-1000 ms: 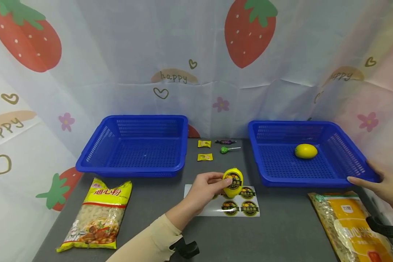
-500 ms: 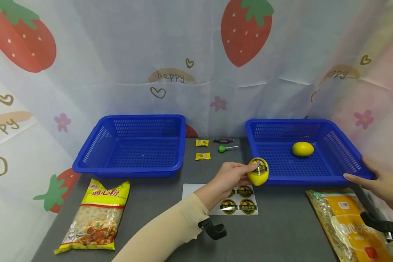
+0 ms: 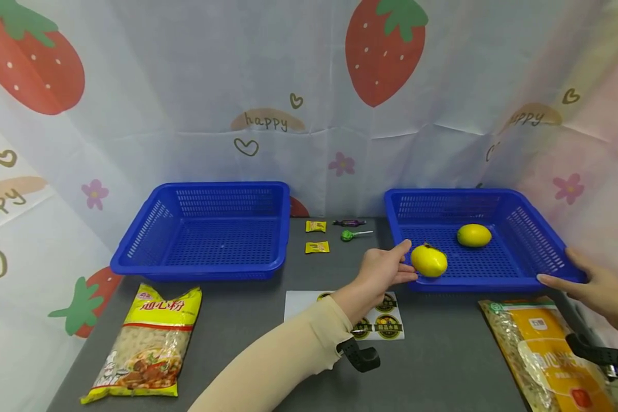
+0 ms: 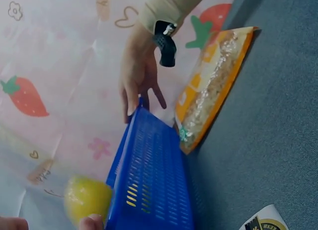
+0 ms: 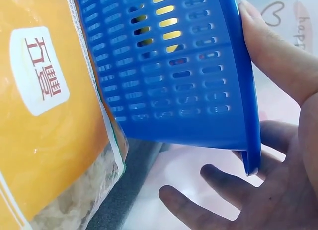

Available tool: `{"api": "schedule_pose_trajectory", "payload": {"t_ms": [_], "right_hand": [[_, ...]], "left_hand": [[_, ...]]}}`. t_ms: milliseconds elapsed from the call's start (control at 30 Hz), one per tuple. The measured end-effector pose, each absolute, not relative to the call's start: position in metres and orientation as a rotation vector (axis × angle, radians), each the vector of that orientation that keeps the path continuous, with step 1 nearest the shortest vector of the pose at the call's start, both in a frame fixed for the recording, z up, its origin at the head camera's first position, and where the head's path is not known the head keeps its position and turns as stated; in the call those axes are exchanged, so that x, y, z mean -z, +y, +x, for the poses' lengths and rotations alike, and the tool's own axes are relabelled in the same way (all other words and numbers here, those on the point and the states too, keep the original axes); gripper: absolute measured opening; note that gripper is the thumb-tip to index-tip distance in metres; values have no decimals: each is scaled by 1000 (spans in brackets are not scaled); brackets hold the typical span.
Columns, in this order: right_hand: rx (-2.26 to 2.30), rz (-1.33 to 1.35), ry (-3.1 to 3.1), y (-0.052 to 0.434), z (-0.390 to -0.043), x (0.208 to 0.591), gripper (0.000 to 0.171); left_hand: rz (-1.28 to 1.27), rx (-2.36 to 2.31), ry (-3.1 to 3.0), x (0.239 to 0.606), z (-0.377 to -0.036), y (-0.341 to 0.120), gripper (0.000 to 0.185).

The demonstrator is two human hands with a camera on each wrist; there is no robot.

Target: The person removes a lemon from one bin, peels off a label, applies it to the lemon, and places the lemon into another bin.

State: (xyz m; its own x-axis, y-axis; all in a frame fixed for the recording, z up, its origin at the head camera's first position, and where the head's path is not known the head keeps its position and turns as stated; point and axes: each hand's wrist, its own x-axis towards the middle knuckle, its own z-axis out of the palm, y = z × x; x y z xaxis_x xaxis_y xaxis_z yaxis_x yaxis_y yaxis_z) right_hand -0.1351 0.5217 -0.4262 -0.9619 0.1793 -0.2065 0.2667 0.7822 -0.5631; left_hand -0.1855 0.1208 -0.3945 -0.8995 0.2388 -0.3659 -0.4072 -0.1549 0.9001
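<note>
lemons (image 3: 429,260): yellow
baskets (image 3: 525,240): blue mesh
table (image 3: 443,360): dark grey
backdrop (image 3: 185,86): white, red strawberries
pasta bag (image 3: 149,343): yellow

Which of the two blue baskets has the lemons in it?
The right basket, whose near corner the right hand steadies. One lemon lies at its back, and the left hand holds another lemon over its front. The left basket holds no lemon.
</note>
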Motion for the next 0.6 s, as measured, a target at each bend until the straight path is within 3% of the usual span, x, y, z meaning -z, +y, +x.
{"api": "schedule_pose_trajectory", "payload": {"t_ms": [600], "right_hand": [[846,391,2814,518,-136,422,111]], "left_hand": [[-75,-2069,1673,403,-182,108,40]]}}
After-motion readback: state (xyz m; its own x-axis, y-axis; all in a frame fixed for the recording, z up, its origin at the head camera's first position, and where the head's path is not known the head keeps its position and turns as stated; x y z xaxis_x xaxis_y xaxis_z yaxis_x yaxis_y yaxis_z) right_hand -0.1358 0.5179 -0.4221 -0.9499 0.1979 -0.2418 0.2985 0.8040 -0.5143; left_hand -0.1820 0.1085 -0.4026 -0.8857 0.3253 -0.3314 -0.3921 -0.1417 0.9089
